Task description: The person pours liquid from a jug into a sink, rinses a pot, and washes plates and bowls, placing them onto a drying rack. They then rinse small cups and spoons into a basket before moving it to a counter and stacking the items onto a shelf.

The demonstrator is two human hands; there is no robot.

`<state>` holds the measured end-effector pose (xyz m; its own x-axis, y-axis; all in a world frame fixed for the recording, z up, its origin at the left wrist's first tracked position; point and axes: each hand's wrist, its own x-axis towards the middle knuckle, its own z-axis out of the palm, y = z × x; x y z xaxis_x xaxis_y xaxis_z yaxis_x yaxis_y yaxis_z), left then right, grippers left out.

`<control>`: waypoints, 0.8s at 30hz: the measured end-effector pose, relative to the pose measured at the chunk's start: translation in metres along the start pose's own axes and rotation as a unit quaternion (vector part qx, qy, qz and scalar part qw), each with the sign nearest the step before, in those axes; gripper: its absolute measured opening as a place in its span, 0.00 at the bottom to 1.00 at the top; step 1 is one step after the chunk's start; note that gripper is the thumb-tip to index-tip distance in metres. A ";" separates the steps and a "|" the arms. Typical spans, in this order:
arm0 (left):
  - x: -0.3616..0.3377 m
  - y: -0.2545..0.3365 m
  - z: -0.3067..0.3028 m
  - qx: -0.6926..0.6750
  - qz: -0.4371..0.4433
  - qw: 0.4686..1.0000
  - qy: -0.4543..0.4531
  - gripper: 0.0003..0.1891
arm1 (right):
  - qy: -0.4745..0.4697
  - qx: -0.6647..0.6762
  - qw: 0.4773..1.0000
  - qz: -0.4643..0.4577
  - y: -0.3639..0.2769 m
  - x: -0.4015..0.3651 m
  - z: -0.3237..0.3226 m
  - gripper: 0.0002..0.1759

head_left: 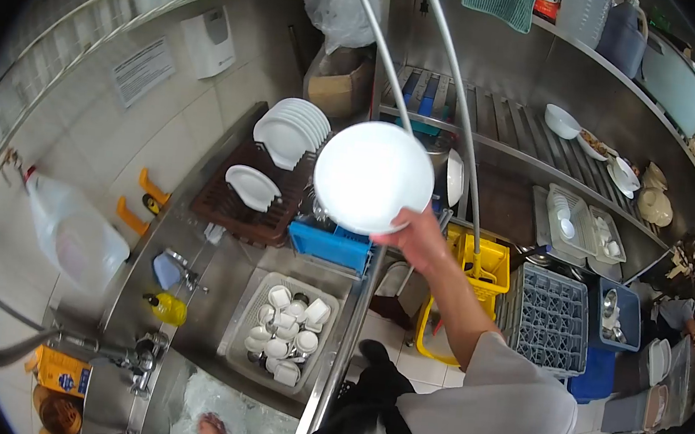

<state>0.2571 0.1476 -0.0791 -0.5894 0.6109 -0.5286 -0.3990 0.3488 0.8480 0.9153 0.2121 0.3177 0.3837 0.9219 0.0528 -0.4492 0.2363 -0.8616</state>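
Note:
A round white plate (373,178) is held up at its lower right edge by my right hand (414,238), whose fingers close on the rim. My left hand (214,430) is low in the frame, in the foamy water of the sink (205,392); its fingers are partly hidden by the suds. Behind the raised plate, a brown dish rack (227,205) carries a row of upright white plates (291,130) and a few more white dishes (251,188). A blue container (329,247) adjoins the rack.
A tray (328,286) of white cups sits in the middle basin. Faucets (148,357) and a yellow bottle (166,308) line the left side. To the right are a yellow mop bucket (489,264), a grey glass rack (551,320) and a slatted shelf (522,138) with dishes.

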 end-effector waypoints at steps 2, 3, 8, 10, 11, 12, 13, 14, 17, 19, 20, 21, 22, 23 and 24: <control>-0.021 0.024 0.045 -0.031 0.088 0.995 -0.025 0.22 | -0.017 0.066 0.998 -0.009 -0.012 0.063 -0.042 0.41; -0.028 0.035 0.067 -0.041 0.118 0.991 -0.046 0.22 | -0.021 0.066 0.998 -0.008 -0.016 0.093 -0.065 0.41; -0.069 0.055 0.141 0.112 0.228 0.967 0.018 0.25 | -0.010 0.338 0.939 0.064 -0.028 0.207 -0.136 0.32; -0.085 0.042 0.150 0.218 0.283 0.933 0.055 0.25 | -0.052 0.402 0.914 0.027 -0.031 0.255 -0.158 0.35; -0.099 0.032 0.150 0.238 0.291 0.922 0.095 0.26 | -0.034 0.401 0.915 0.015 -0.037 0.278 -0.168 0.35; -0.116 0.025 0.150 0.258 0.299 0.909 0.136 0.26 | -0.017 0.400 0.916 0.003 -0.047 0.300 -0.170 0.34; -0.138 0.020 0.153 0.283 0.303 0.896 0.161 0.26 | 0.022 0.362 0.930 -0.054 -0.052 0.329 -0.176 0.33; -0.150 0.015 0.151 0.284 0.298 0.895 0.170 0.26 | 0.062 0.322 0.938 -0.110 -0.056 0.359 -0.182 0.33; -0.171 -0.022 0.126 0.371 0.300 0.859 0.184 0.27 | 0.271 0.075 0.948 -0.149 -0.086 0.428 -0.158 0.38; -0.197 -0.039 0.131 0.412 0.273 0.845 0.203 0.27 | 0.395 -0.150 0.890 -0.173 -0.094 0.483 -0.148 0.44; -0.215 -0.049 0.134 0.452 0.250 0.830 0.213 0.26 | 0.400 -0.273 0.855 -0.187 -0.094 0.510 -0.161 0.47; -0.244 -0.054 0.140 0.524 0.277 0.776 0.215 0.26 | 0.411 -0.389 0.800 -0.200 -0.094 0.537 -0.173 0.49; -0.268 -0.056 0.149 0.593 0.301 0.716 0.211 0.28 | 0.413 -0.505 0.734 -0.188 -0.095 0.550 -0.172 0.51; -0.267 -0.063 0.150 0.592 0.293 0.719 0.216 0.28 | 0.430 -0.528 0.703 -0.203 -0.091 0.563 -0.168 0.51; -0.265 -0.065 0.153 0.555 0.289 0.749 0.216 0.27 | 0.405 -0.565 0.701 -0.156 -0.096 0.568 -0.163 0.49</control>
<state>0.5468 0.0723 0.0116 -0.7058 0.6853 0.1795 0.7004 0.6371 0.3218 1.3079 0.6626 0.3478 0.8595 0.2936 0.4184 0.5096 -0.4288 -0.7460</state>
